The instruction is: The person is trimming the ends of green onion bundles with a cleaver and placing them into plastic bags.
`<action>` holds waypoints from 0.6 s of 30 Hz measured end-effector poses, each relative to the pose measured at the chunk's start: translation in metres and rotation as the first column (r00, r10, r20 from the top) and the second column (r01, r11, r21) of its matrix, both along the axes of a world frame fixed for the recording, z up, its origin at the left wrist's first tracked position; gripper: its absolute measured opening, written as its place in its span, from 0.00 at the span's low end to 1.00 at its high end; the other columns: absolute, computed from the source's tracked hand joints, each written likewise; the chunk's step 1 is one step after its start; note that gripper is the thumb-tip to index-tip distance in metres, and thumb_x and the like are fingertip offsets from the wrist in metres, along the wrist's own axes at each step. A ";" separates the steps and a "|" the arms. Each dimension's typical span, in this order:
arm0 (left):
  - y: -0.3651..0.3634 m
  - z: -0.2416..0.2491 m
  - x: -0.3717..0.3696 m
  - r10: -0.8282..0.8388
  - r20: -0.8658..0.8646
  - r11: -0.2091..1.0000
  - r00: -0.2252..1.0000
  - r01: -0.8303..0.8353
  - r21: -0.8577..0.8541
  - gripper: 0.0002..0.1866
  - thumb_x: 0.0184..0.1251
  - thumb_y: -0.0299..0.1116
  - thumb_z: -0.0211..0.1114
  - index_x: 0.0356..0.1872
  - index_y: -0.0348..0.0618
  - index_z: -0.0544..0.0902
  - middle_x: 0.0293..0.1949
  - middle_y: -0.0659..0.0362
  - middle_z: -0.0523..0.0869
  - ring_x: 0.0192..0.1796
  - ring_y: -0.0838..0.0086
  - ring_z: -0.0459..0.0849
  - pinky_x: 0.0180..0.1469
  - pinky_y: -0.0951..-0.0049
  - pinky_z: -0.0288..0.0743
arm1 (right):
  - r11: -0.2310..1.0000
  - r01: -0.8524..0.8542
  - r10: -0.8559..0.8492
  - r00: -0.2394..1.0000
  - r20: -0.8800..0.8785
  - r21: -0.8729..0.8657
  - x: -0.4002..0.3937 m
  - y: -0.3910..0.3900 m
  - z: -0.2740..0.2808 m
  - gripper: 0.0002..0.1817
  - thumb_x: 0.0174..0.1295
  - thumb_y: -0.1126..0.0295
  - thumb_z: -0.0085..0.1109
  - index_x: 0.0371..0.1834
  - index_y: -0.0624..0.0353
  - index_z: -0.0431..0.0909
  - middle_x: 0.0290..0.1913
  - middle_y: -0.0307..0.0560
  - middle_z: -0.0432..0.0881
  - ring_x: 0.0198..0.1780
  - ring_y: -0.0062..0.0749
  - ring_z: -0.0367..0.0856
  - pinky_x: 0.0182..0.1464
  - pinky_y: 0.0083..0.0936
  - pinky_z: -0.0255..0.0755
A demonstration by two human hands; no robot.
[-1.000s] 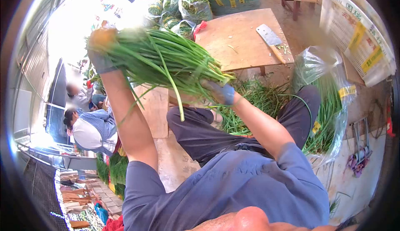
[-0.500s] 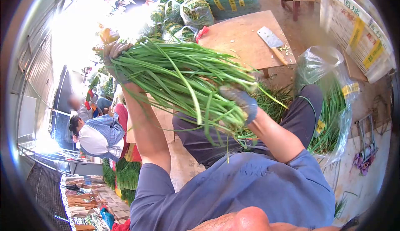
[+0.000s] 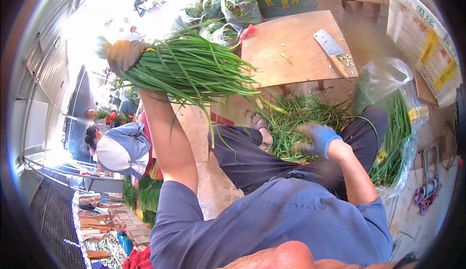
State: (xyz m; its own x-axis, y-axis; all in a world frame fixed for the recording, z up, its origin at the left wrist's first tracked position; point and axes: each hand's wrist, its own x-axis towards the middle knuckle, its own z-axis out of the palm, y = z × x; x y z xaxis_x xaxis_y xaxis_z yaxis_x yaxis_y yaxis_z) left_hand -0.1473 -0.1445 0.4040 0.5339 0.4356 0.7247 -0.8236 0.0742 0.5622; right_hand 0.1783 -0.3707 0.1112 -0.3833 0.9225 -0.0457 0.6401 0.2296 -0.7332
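Note:
My left hand (image 3: 127,57), in a dirty glove, is wrapped round one end of a bundle of long green stalks (image 3: 194,67) and holds it up at the upper left. The stalks fan out to the right, some hanging loose. My right hand (image 3: 318,139), in a blue and grey glove, is off the bundle, above a heap of loose green stalks (image 3: 296,116) between my legs. Its fingers are spread and somewhat blurred, with nothing seen between them. A cleaver (image 3: 328,43) with a wooden handle lies on the wooden board (image 3: 272,50) ahead.
To the right stands an open clear plastic bag (image 3: 405,128) of green stalks, with a white crate (image 3: 424,41) beyond it. Filled bags (image 3: 241,6) are stacked past the board. A person (image 3: 116,150) in a striped top sits at the left.
My right hand has let go of the bundle and moved down and right over the loose heap, its fingers now spread. My left hand still grips the stalks, slightly further left.

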 end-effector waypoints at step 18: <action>-0.021 0.001 0.004 -0.193 0.144 0.980 0.971 0.184 0.074 0.16 0.71 0.40 0.59 0.21 0.47 0.77 0.13 0.66 0.80 0.13 0.82 0.78 0.23 0.83 0.82 | 0.809 0.262 -0.584 0.257 -0.770 -0.526 -0.003 0.053 -0.092 0.16 0.72 0.53 0.57 0.49 0.54 0.79 0.38 0.40 0.82 0.46 0.29 0.82 0.40 0.33 0.78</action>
State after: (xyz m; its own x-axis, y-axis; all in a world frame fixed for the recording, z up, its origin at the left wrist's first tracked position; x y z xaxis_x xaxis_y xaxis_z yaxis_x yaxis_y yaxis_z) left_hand -0.1430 -0.1656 0.4051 0.4858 0.2913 0.8241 -0.8731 0.2065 0.4417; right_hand 0.1752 -0.3181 0.0191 0.1005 0.9733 -0.2064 -0.4578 -0.1390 -0.8781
